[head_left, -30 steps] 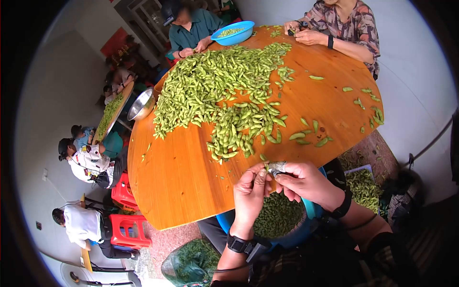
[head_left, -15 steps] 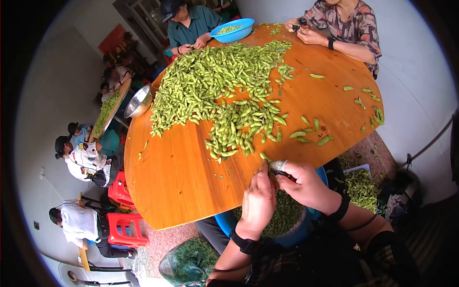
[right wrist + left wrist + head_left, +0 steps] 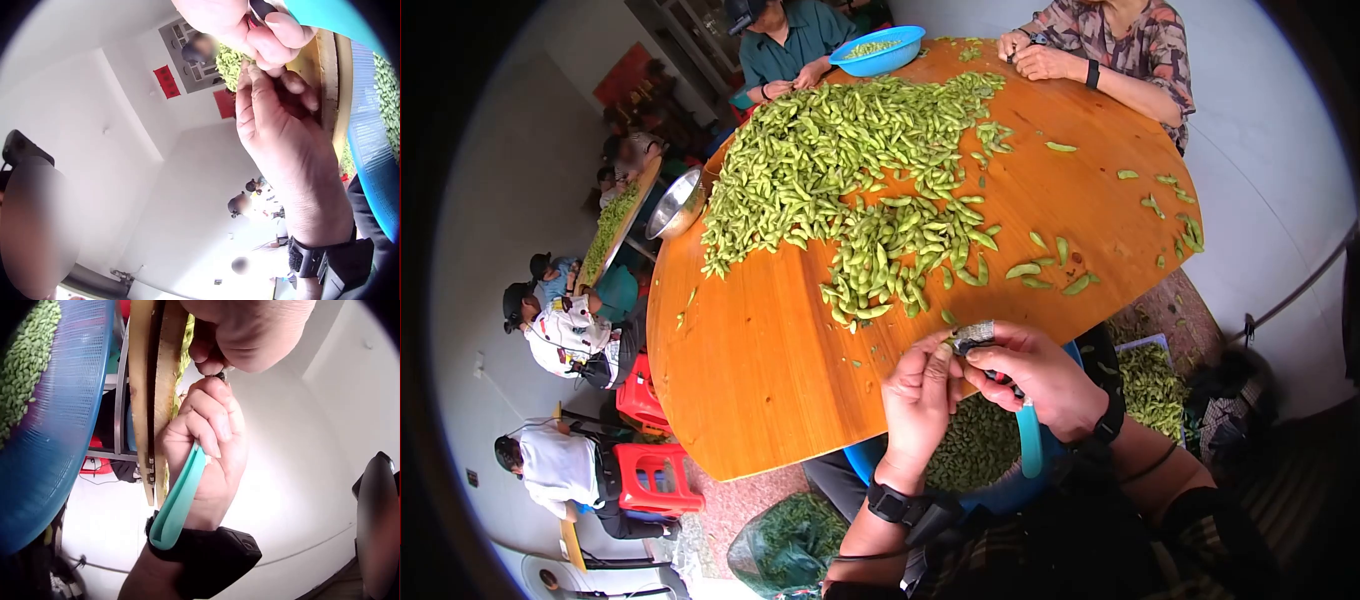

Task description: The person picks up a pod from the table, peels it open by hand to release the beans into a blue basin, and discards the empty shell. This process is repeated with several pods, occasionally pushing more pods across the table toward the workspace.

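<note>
Over the table's near edge, my left hand (image 3: pixel 920 395) pinches a small green soybean pod (image 3: pixel 949 341) between thumb and fingers. The pod is mostly covered by the fingertips. Right against it, my right hand (image 3: pixel 1045 385) grips a teal-handled tool (image 3: pixel 1030 440) whose handle hangs below the palm; its working end is hidden. Grey wrapping (image 3: pixel 974 332) covers a fingertip of this hand. In the left wrist view, the teal handle (image 3: pixel 181 500) slants down from my curled right fingers. Below both hands, a blue basin (image 3: pixel 860 462) holds shelled green beans (image 3: pixel 975 445).
A large heap of pods (image 3: pixel 830 170) covers much of the wooden table (image 3: pixel 750 370), with loose pods (image 3: pixel 1050 270) at right. Two people sit across, near a blue bowl (image 3: pixel 880 58). A metal bowl (image 3: pixel 676 203) stands by the left edge. A bin of pods (image 3: pixel 1150 380) is on the floor.
The head view has shifted slightly, so the table appears farther left and higher. My left hand has turned and lowered a little; the teal handle now shows plainly below my right hand.
</note>
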The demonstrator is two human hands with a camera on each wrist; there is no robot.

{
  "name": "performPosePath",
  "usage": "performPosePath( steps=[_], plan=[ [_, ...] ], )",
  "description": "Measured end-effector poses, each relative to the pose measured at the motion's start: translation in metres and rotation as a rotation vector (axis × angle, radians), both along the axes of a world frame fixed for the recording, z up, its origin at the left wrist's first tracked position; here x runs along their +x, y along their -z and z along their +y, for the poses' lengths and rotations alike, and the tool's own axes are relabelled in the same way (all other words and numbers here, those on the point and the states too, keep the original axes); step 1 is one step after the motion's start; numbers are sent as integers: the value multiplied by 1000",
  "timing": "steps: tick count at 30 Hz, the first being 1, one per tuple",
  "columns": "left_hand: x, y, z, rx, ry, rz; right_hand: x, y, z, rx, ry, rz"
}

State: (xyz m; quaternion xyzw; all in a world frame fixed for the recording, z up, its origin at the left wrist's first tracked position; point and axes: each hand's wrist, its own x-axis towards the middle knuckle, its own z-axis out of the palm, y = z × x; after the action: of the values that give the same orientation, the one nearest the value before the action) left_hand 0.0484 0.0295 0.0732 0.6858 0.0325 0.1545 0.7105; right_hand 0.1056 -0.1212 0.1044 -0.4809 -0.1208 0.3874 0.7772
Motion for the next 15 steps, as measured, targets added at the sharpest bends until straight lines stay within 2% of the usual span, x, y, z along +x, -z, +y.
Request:
performPosePath(
  steps=[1, 2, 5, 8, 9, 11, 14, 15],
  plan=[
    [1, -3, 2, -148, 15, 35, 0, -1, 2, 2, -5, 40],
    [1, -4, 5, -150, 15, 36, -1, -1, 4, 1, -5, 41],
    [4, -3, 15, -450, 70, 89, 1, -4, 9, -5, -26, 77],
    [7, -2, 17, -545, 60, 89, 1, -8, 15, -32, -18, 82],
    [8, -4, 16, -545, 63, 78, 1, -6, 16, -63, 6, -18],
    [6, -7, 10, -220, 50, 82, 0, -8, 15, -111, 38, -154],
    [4, -1, 8, -140, 68, 42, -5, -3, 15, -236, 76, -279],
    [2, 3, 9, -37, 25, 35, -8, -2, 13, -235, 78, -303]
  ],
)
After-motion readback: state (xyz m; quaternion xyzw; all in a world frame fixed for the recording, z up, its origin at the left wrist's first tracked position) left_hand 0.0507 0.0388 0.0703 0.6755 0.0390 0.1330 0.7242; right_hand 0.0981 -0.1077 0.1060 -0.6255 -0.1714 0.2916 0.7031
